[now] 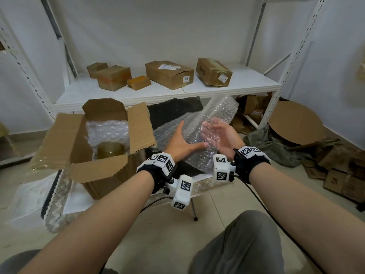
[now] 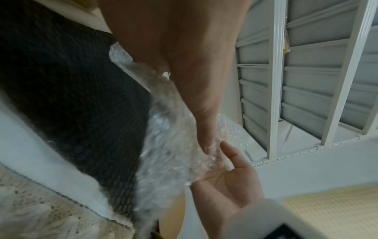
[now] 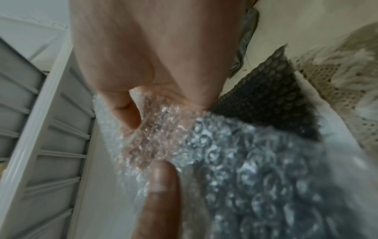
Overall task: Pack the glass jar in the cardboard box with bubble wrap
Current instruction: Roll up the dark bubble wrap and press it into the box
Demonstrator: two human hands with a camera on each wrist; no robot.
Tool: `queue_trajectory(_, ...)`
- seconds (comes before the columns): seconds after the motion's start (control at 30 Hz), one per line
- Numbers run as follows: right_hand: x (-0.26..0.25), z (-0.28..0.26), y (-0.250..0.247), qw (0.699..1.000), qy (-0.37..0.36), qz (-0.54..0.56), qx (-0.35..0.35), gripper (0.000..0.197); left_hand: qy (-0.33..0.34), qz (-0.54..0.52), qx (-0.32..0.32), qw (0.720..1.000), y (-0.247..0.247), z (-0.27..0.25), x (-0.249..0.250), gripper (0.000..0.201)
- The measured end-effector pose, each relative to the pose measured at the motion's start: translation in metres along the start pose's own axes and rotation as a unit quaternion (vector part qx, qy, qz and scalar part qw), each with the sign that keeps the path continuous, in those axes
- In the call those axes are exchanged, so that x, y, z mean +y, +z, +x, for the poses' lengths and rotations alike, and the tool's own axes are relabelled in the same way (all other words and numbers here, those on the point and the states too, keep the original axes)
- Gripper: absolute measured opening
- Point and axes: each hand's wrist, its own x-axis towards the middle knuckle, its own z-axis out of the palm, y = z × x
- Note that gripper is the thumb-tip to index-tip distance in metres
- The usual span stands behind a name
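An open cardboard box [image 1: 65, 131] stands left of centre. A glass jar [image 1: 110, 150] with a gold-coloured top sits inside it, with clear bubble wrap [image 1: 107, 131] tucked behind it. To the box's right, both hands hold up a loose sheet of bubble wrap [image 1: 215, 111] [image 2: 163, 145] [image 3: 245, 161]. My left hand [image 1: 183, 143] [image 2: 184, 64] has its thumb across the front of the sheet and its fingers hidden behind it. My right hand [image 1: 227, 135] [image 3: 143, 48] grips the sheet's right side, and its fingers show through the plastic.
A white shelf [image 1: 246, 84] behind carries several closed cardboard boxes. A black bubble sheet [image 1: 173, 109] lies under the hands. Flattened cardboard [image 1: 345, 175], a round cardboard disc [image 1: 294, 123] and grey cloth [image 1: 272, 147] crowd the right floor. A lace-edged cloth [image 1: 55, 194] lies bottom left.
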Motion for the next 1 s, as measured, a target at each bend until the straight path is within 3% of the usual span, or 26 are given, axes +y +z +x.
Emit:
queue_trajectory(0.07, 0.001, -0.001, 0.001, 1.0, -0.001, -0.023, -0.009, 0.023, -0.01, -0.016, 0.004, 1.0, -0.001, 0.003, 0.007, 0.116)
queue_trajectory(0.17, 0.004, 0.001, 0.005, 0.999, 0.002, -0.05, -0.005, 0.02, -0.004, 0.021, 0.01, 1.0, -0.005, 0.01, 0.012, 0.077)
queue_trajectory(0.27, 0.007, 0.006, 0.008, 0.986, 0.005, -0.134, 0.099, 0.003, -0.001, 0.052, 0.027, 0.998, -0.008, 0.013, 0.014, 0.04)
queue_trajectory(0.33, 0.01, 0.015, 0.004, 0.958, 0.001, -0.201, 0.204, 0.023, -0.002, 0.052, 0.051, 0.997, -0.008, 0.014, 0.013, 0.034)
queue_trajectory(0.4, 0.009, 0.019, 0.001, 0.943, -0.014, -0.214, 0.253, 0.041, 0.001, 0.044, 0.079, 0.996, -0.008, 0.014, 0.013, 0.034)
queue_trajectory(0.43, 0.007, 0.016, 0.005, 0.949, -0.013, -0.207, 0.237, 0.042, 0.008, 0.039, 0.089, 0.995, -0.007, 0.014, 0.014, 0.036)
queue_trajectory(0.57, 0.0, 0.002, 0.022, 0.976, 0.065, -0.198, 0.068, 0.057, 0.07, 0.036, 0.076, 0.994, -0.004, 0.014, 0.015, 0.044)
queue_trajectory(0.67, 0.004, 0.002, 0.028, 0.978, 0.094, -0.185, 0.021, 0.072, 0.093, 0.033, -0.005, 0.995, 0.004, 0.014, 0.015, 0.044)
queue_trajectory(0.73, 0.01, 0.006, 0.03, 0.983, 0.076, -0.159, 0.045, 0.061, 0.105, 0.02, -0.032, 0.994, 0.008, 0.013, 0.017, 0.03)
queue_trajectory(0.8, 0.012, 0.007, 0.028, 0.986, 0.041, -0.135, 0.088, 0.041, 0.111, -0.021, -0.019, 0.993, 0.007, 0.009, 0.021, 0.021)
queue_trajectory(0.9, 0.01, 0.007, 0.02, 0.987, 0.037, -0.116, 0.108, 0.04, 0.046, -0.07, 0.046, 0.995, -0.002, 0.004, 0.023, 0.05)
queue_trajectory(1.0, 0.006, 0.004, 0.017, 0.993, 0.043, -0.075, 0.08, 0.047, -0.059, -0.092, 0.031, 0.994, -0.008, 0.002, 0.02, 0.092)
